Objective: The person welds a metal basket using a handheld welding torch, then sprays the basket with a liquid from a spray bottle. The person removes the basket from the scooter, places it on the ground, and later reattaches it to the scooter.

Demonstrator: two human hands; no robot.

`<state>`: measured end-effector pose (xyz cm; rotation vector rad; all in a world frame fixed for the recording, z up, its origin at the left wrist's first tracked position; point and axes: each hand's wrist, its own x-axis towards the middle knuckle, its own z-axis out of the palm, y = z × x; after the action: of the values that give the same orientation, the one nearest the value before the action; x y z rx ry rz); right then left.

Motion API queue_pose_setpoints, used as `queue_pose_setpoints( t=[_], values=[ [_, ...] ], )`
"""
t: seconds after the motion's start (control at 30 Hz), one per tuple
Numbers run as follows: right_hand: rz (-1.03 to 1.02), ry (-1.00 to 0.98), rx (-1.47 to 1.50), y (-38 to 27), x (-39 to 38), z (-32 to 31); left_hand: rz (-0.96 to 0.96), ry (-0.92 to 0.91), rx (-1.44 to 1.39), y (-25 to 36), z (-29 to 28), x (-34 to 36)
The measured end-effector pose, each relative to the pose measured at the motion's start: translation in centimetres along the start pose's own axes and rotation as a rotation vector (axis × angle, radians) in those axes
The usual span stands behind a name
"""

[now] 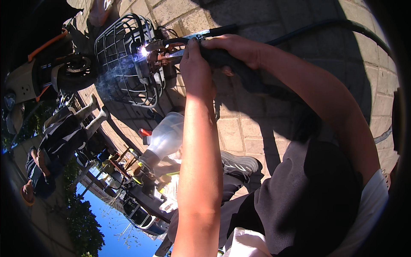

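Observation:
A welding torch with a black, slightly curved neck (173,41) points left toward a grey wire basket (144,102). A white-hot glow (144,51) burns at its tip, against rusty metal pieces (162,58) at the basket's right side. Bluish smoke (113,76) drifts across the wires. My left hand (197,70) is closed at the front of the torch, thumb up, its fingers partly hidden. Closed round the torch's back part, my right hand (235,49) touches or nearly touches the left. A slim bar with a black grip (223,30) lies just beyond both hands.
A thick black cable (334,23) arches away to the right over the sunlit paving (231,132). A wheel (76,70) stands left of the basket. Nearer lie a translucent plastic container (167,133) and my shoe (240,165). Another person (62,135) is at the left.

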<state>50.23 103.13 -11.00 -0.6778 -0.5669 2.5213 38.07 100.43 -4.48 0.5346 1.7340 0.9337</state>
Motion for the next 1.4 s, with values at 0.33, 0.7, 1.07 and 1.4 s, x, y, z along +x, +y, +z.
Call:
queue_pose_setpoints(
  t=[0.33, 0.7, 1.07, 1.4],
  values=[
    [-0.018, 0.028, 0.037, 0.02, -0.70, 0.17, -0.013, 0.006, 0.032, 0.04, 0.00, 0.12],
    [0.003, -0.003, 0.030, -0.15, -0.49, 0.07, -0.031, 0.002, 0.021, 0.12, -0.19, 0.02],
    [0.003, 0.027, -0.003, 0.05, -0.14, 0.12, -0.034, 0.049, -0.003, 0.39, 0.20, -0.34],
    [-0.004, 0.015, 0.009, 0.02, -0.17, 0.14, -0.034, 0.020, -0.002, 0.05, -0.16, 0.16]
  ],
)
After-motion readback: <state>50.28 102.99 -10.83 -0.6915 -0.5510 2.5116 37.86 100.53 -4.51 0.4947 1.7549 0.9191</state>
